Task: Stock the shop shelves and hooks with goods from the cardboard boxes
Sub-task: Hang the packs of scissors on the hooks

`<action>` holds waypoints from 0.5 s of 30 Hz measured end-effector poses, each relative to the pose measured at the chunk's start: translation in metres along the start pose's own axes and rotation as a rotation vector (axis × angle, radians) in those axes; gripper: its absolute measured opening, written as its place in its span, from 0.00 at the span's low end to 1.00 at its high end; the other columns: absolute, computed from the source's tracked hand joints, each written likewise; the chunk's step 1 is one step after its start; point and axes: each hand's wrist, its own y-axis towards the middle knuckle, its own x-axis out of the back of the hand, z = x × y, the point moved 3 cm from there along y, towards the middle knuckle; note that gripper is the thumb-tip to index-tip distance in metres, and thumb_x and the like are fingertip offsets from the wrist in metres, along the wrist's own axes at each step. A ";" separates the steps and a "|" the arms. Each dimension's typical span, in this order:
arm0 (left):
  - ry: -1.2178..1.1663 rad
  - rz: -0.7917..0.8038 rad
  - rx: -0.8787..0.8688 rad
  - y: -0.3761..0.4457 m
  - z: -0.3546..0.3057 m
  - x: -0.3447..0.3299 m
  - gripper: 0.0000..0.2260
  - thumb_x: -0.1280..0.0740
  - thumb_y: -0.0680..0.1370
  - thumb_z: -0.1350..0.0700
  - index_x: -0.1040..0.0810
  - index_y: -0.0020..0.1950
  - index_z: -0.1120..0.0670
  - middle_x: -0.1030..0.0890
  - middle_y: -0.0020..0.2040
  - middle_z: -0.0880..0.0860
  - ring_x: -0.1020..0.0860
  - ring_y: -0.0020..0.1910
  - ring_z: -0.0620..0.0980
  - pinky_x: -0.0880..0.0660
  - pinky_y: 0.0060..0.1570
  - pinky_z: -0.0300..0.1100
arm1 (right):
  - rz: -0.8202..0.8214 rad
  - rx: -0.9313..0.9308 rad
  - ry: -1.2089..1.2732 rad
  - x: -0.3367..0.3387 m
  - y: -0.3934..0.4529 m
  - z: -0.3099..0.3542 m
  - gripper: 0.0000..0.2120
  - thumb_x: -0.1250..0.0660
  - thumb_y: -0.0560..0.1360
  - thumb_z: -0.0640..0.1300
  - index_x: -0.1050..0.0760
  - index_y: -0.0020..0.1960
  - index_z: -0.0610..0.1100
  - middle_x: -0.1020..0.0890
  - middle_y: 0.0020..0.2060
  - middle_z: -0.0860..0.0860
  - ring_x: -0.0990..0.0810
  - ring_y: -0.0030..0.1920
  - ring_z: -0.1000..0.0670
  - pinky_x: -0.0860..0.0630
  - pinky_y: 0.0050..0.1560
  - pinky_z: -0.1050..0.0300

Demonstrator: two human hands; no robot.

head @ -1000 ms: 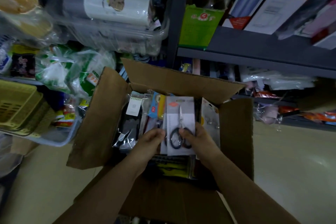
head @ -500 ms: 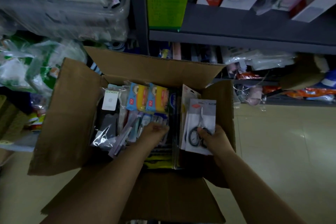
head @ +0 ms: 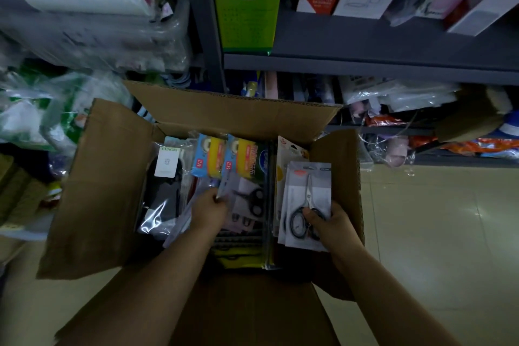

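Two carded scissors packs (head: pixel 307 205) were pinched by the right hand (head: pixel 331 226) and had been carried from the middle to three o'clock in the cardboard box (head: pixel 104 191). Another scissors card (head: pixel 247 203) was being gripped by the left hand (head: pixel 209 212) at the centre: sorting, judged unfinished.

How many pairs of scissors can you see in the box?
2: one carded pair of scissors in the right hand; another pair of scissors mid-box by the left hand. More may be hidden.

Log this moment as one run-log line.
stage: picking from cardboard box | right hand: holds carded scissors | left hand: pinches packet in box
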 end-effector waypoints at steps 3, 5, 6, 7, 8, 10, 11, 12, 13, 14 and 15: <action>-0.255 -0.056 0.095 -0.012 0.010 0.031 0.10 0.37 0.79 0.63 0.23 0.40 0.54 0.20 0.42 0.58 0.20 0.44 0.60 0.22 0.46 0.52 | 0.023 0.004 0.020 -0.004 -0.004 0.007 0.12 0.32 0.76 0.43 0.26 0.59 0.47 0.19 0.48 0.52 0.20 0.47 0.53 0.24 0.46 0.55; -0.365 -0.086 0.116 -0.020 0.016 0.050 0.06 0.37 0.79 0.62 0.21 0.46 0.58 0.20 0.40 0.56 0.21 0.39 0.56 0.23 0.41 0.46 | 0.032 0.006 0.030 -0.003 -0.006 0.013 0.11 0.32 0.76 0.43 0.25 0.58 0.45 0.18 0.50 0.50 0.19 0.49 0.50 0.23 0.47 0.54; -0.408 -0.106 0.109 -0.023 0.019 0.061 0.05 0.37 0.80 0.61 0.21 0.48 0.59 0.20 0.40 0.56 0.22 0.38 0.55 0.24 0.42 0.46 | 0.035 0.009 0.025 -0.003 -0.006 0.015 0.12 0.32 0.76 0.43 0.25 0.58 0.45 0.17 0.50 0.49 0.19 0.49 0.49 0.23 0.47 0.53; -0.433 -0.130 0.091 -0.026 0.022 0.074 0.05 0.37 0.80 0.61 0.22 0.49 0.59 0.20 0.41 0.57 0.22 0.39 0.54 0.24 0.42 0.46 | 0.037 0.014 0.012 -0.003 -0.007 0.017 0.12 0.32 0.76 0.42 0.24 0.58 0.44 0.17 0.50 0.47 0.19 0.50 0.48 0.23 0.47 0.53; -0.444 -0.149 0.070 -0.026 0.023 0.087 0.05 0.36 0.79 0.61 0.22 0.50 0.60 0.20 0.44 0.58 0.21 0.41 0.55 0.24 0.43 0.46 | 0.038 0.020 -0.003 -0.001 -0.006 0.019 0.12 0.32 0.76 0.42 0.24 0.59 0.42 0.17 0.51 0.46 0.19 0.50 0.47 0.23 0.48 0.52; -0.458 -0.189 0.055 -0.025 0.027 0.112 0.06 0.35 0.79 0.60 0.22 0.54 0.59 0.19 0.49 0.60 0.21 0.46 0.57 0.23 0.47 0.50 | 0.044 0.028 -0.030 -0.001 -0.005 0.022 0.14 0.31 0.75 0.42 0.25 0.60 0.41 0.17 0.51 0.46 0.19 0.51 0.46 0.23 0.49 0.52; -0.477 -0.201 0.065 -0.025 0.029 0.124 0.07 0.35 0.79 0.59 0.22 0.55 0.58 0.19 0.51 0.60 0.21 0.48 0.57 0.23 0.50 0.52 | 0.052 0.029 -0.041 -0.002 -0.004 0.023 0.15 0.31 0.75 0.42 0.25 0.61 0.41 0.17 0.51 0.46 0.19 0.51 0.46 0.23 0.50 0.51; -0.494 -0.207 0.075 -0.024 0.032 0.134 0.06 0.35 0.79 0.59 0.22 0.55 0.57 0.19 0.53 0.60 0.21 0.50 0.58 0.24 0.52 0.52 | 0.060 0.031 -0.048 -0.002 -0.003 0.024 0.15 0.31 0.75 0.41 0.26 0.61 0.41 0.18 0.51 0.45 0.19 0.50 0.46 0.24 0.50 0.51; -0.510 -0.208 0.083 -0.024 0.034 0.142 0.07 0.35 0.79 0.58 0.22 0.55 0.57 0.20 0.54 0.61 0.21 0.51 0.57 0.24 0.53 0.52 | 0.070 0.031 -0.050 -0.004 -0.002 0.025 0.15 0.31 0.75 0.41 0.26 0.61 0.41 0.18 0.51 0.45 0.19 0.50 0.46 0.24 0.49 0.51; -0.541 -0.210 0.097 -0.024 0.037 0.148 0.07 0.35 0.78 0.58 0.23 0.56 0.57 0.20 0.56 0.61 0.21 0.51 0.56 0.24 0.53 0.51 | 0.083 0.030 -0.051 -0.006 -0.001 0.025 0.14 0.31 0.75 0.40 0.27 0.60 0.41 0.19 0.51 0.45 0.20 0.48 0.47 0.24 0.48 0.53; -0.569 -0.206 0.101 -0.026 0.039 0.152 0.08 0.35 0.78 0.58 0.23 0.56 0.58 0.20 0.57 0.61 0.22 0.51 0.56 0.25 0.52 0.50 | 0.099 0.029 -0.049 -0.009 0.000 0.026 0.14 0.31 0.75 0.40 0.27 0.60 0.41 0.19 0.50 0.46 0.20 0.47 0.48 0.24 0.46 0.54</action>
